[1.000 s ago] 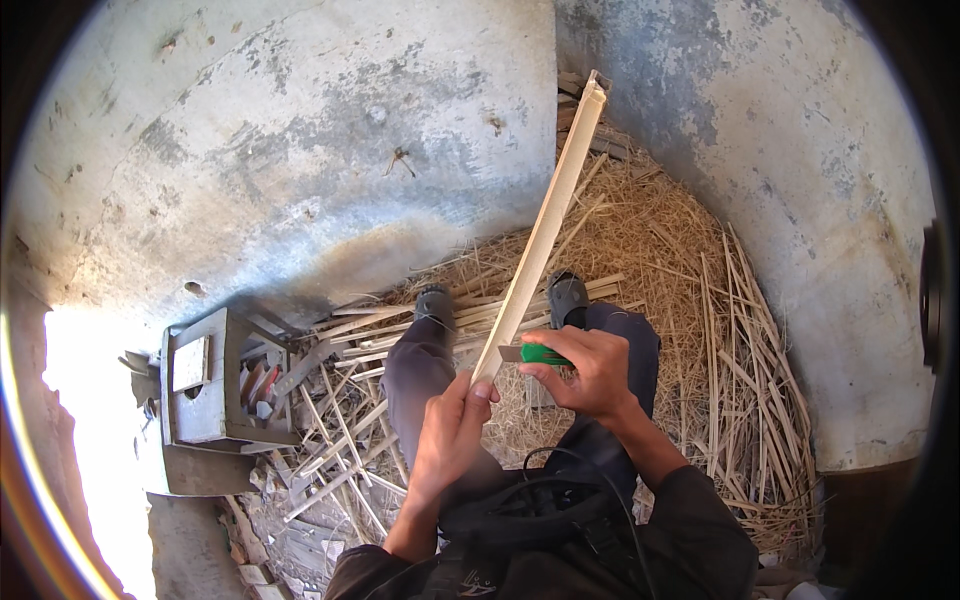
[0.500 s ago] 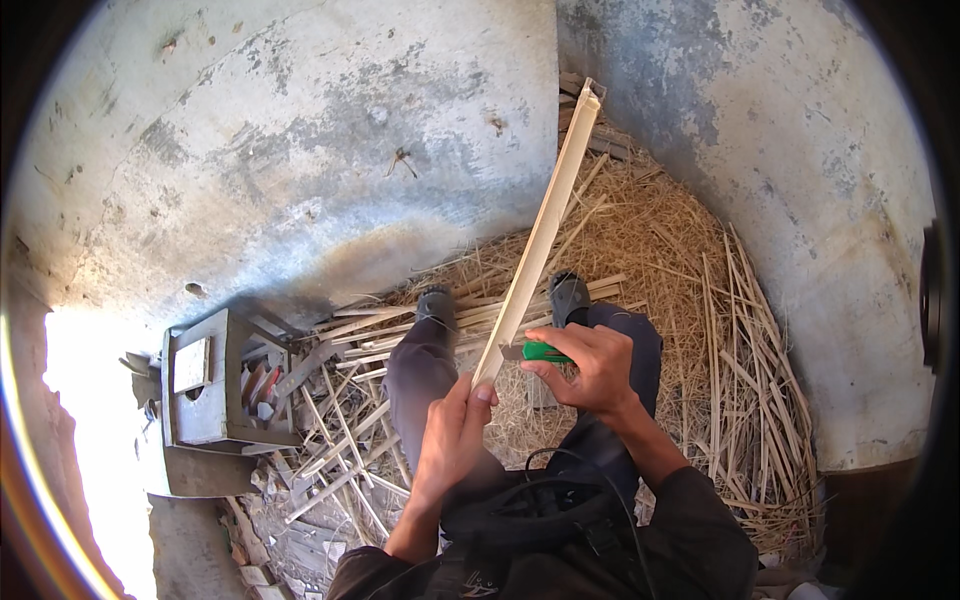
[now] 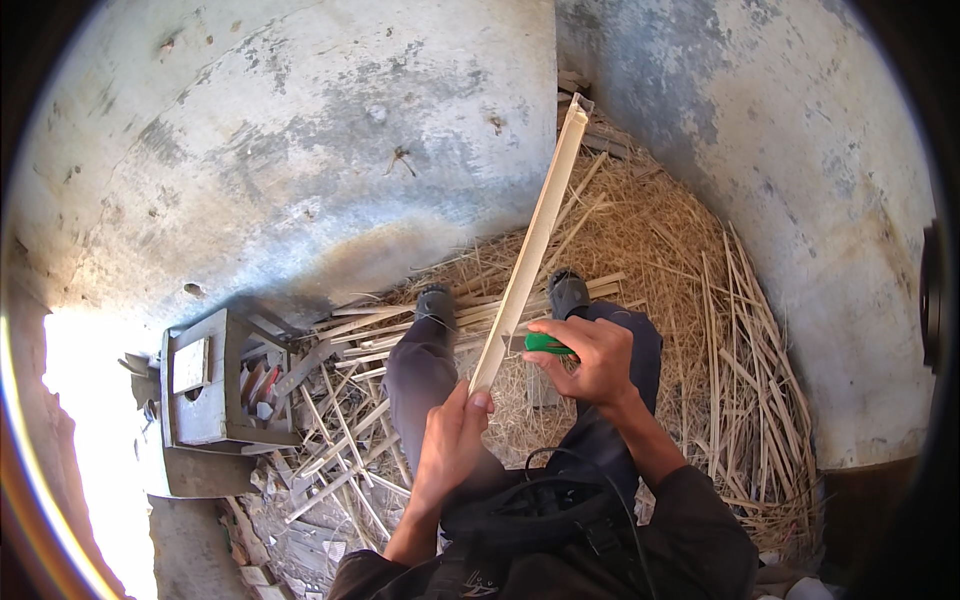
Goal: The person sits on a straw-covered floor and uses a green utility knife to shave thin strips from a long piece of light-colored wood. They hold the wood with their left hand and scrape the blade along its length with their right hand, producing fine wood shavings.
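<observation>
A long, pale strip of split bamboo (image 3: pixel 531 258) slants up and away from me, its far end near the corner of the walls. My left hand (image 3: pixel 452 438) is closed round its near end, the thumb lying along it. In my right hand (image 3: pixel 596 362) is a green-handled knife (image 3: pixel 545 344), gripped between thumb and fingers. Its short grey blade points left and meets the right edge of the bamboo, a little above my left hand. Part of the knife's handle is hidden by my fingers.
Straw-like shavings (image 3: pixel 640 235) cover the floor, with long thin strips (image 3: pixel 765 390) heaped along the right wall. More strips (image 3: pixel 350 440) lie crossed at the left. A wooden box (image 3: pixel 205 375) with odds and ends stands there. My shoes (image 3: pixel 568 293) rest among the debris.
The bamboo's far end has swung slightly left and down. The knife has shifted slightly up along the strip, its handle turned a little in my right hand. My left hand keeps its grip.
</observation>
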The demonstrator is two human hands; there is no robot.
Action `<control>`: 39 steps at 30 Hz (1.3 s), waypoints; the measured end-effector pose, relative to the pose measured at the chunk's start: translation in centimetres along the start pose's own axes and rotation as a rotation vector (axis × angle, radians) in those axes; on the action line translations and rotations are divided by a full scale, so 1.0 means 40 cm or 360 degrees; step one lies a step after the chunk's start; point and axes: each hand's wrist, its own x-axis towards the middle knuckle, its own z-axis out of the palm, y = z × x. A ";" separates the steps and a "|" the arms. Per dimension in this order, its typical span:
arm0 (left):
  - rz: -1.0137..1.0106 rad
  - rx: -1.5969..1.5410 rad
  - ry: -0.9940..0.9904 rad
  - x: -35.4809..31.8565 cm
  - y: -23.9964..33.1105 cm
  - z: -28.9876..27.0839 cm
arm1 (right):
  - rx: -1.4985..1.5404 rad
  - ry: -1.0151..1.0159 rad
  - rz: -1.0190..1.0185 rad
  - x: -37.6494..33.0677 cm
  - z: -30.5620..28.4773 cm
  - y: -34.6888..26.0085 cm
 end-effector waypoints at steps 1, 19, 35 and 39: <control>-0.0001 -0.0006 0.0007 -0.001 -0.002 0.001 | 0.0000 -0.0004 0.0002 0.000 0.000 0.000; -0.0007 -0.0031 -0.0029 -0.019 -0.016 -0.004 | 0.0041 0.0051 0.0061 0.022 -0.015 0.011; -0.0343 -0.0385 -0.0336 -0.089 -0.089 -0.032 | 0.0486 0.0122 0.0835 0.048 -0.064 0.166; -0.0480 -0.0658 -0.0353 -0.062 -0.043 -0.041 | 0.0763 0.0075 0.0701 0.030 -0.029 0.116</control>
